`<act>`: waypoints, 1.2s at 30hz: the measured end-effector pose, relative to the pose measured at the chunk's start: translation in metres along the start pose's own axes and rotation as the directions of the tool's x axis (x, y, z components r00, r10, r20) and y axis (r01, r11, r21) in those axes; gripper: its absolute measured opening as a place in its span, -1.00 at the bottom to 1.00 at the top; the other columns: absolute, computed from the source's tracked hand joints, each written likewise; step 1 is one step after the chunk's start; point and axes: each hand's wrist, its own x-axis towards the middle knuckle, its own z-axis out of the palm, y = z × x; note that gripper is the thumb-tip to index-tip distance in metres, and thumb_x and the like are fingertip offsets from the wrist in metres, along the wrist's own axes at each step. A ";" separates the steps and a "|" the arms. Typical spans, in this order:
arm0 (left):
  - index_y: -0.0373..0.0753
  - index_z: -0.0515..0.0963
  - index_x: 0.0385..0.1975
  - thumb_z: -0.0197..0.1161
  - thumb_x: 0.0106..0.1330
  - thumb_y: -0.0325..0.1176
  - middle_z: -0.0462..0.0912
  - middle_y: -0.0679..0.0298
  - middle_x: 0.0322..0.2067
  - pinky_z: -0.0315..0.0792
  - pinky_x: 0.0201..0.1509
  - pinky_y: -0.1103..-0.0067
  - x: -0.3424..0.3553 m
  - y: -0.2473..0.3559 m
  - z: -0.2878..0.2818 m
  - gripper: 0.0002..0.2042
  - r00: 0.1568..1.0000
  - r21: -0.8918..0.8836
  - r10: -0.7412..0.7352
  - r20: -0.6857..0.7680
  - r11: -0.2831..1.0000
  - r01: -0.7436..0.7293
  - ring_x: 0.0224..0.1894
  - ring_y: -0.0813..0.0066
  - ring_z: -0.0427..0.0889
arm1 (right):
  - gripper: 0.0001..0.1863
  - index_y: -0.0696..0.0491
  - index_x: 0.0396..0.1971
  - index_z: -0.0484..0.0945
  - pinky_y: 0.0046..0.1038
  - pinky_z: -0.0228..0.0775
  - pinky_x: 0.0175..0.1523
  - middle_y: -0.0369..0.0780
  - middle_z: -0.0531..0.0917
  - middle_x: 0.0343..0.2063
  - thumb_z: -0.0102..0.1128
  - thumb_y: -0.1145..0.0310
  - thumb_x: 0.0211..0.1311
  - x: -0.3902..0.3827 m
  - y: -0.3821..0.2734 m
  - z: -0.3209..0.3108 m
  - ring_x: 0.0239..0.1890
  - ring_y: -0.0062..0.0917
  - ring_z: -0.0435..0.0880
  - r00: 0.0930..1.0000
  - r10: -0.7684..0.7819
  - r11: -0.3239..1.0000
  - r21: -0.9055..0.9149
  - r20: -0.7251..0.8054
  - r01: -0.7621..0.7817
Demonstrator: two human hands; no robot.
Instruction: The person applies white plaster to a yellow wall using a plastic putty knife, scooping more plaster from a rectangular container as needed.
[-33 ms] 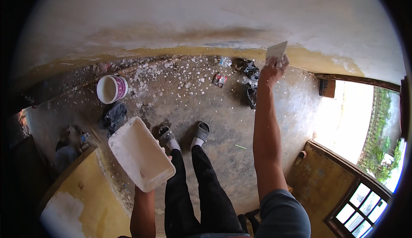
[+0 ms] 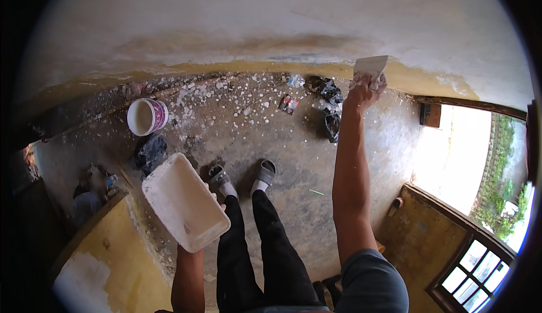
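My right hand (image 2: 367,91) is stretched out far ahead, its fingers closed round a flat, pale putty knife (image 2: 371,65) smeared with white. The blade is up against or just in front of the wall (image 2: 259,13), near its lower yellow band; whether it touches, I cannot tell. Low on the left, my left hand (image 2: 222,205) supports a whitish rectangular tub (image 2: 179,191) from beneath. A few fingertips show at the tub's right side, and the rest of the hand is hidden under it. Pale paste coats the inside of the tub.
White crumbs litter the floor (image 2: 299,217) along the wall. A white and purple bucket (image 2: 148,117) stands at left beside a black plastic bag (image 2: 150,153). More black bags (image 2: 331,124) lie near my right forearm. A low yellow wall (image 2: 121,239) rises at lower left; a bright doorway (image 2: 451,155) is at right.
My right hand has shifted slightly to the right with the putty knife, and the blade has turned to show more of its face. The tub and my left hand are nearly unmoved.
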 end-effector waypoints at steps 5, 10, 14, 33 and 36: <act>-0.09 0.05 0.35 -0.14 0.36 0.11 0.08 0.12 0.33 -0.13 0.37 -0.08 -0.006 0.012 -0.003 -0.36 0.998 -0.086 -0.046 0.033 0.995 0.049 0.32 0.05 0.14 | -0.63 0.18 0.06 0.28 -0.41 0.40 -0.08 -0.06 0.47 -0.08 -0.08 0.61 0.24 -0.003 -0.043 0.063 -0.12 -0.38 0.51 1.000 -0.018 0.993 -0.112 0.023 0.020; -0.10 0.02 0.36 -0.17 0.37 0.11 0.05 0.12 0.34 -0.17 0.39 -0.04 -0.009 0.023 0.000 -0.36 0.994 -0.072 -0.063 0.088 0.995 0.069 0.34 0.06 0.11 | -0.61 0.17 0.03 0.29 -0.52 0.36 -0.09 -0.11 0.49 -0.09 -0.01 0.69 0.17 -0.057 -0.049 0.110 -0.12 -0.46 0.50 0.995 0.026 0.991 -0.129 0.092 -0.014; -0.08 -0.02 0.37 -0.20 0.37 0.14 0.00 0.16 0.36 -0.21 0.41 -0.02 -0.012 0.031 0.005 -0.34 0.990 0.070 -0.047 0.130 0.997 0.038 0.36 0.07 0.07 | -0.63 0.18 -0.03 0.31 -0.52 0.36 -0.11 -0.13 0.51 -0.15 -0.03 0.72 0.13 -0.091 -0.054 0.140 -0.17 -0.51 0.50 0.997 -0.020 0.990 -0.140 0.074 0.030; -0.05 -0.04 0.38 -0.15 0.34 0.16 0.00 0.19 0.37 -0.14 0.38 -0.02 -0.009 0.089 0.019 -0.32 0.994 -0.471 -0.045 -0.101 0.882 -0.008 0.35 0.07 0.08 | -0.51 0.29 0.09 0.09 -0.14 0.15 0.19 0.11 0.26 0.02 -0.11 0.48 0.15 -0.092 -0.041 0.171 0.05 -0.18 0.30 0.973 -0.179 0.694 -0.683 0.143 0.228; -0.04 -0.03 0.38 -0.13 0.34 0.14 0.00 0.19 0.37 -0.13 0.38 -0.03 -0.001 0.087 0.028 -0.32 0.999 -0.331 -0.009 -0.042 0.944 -0.005 0.35 0.07 0.08 | -0.71 0.24 -0.09 0.37 -0.25 0.31 0.08 0.00 0.44 -0.17 -0.06 0.47 0.18 -0.136 -0.032 0.132 -0.07 -0.19 0.42 0.976 -0.021 0.903 -0.415 0.216 0.112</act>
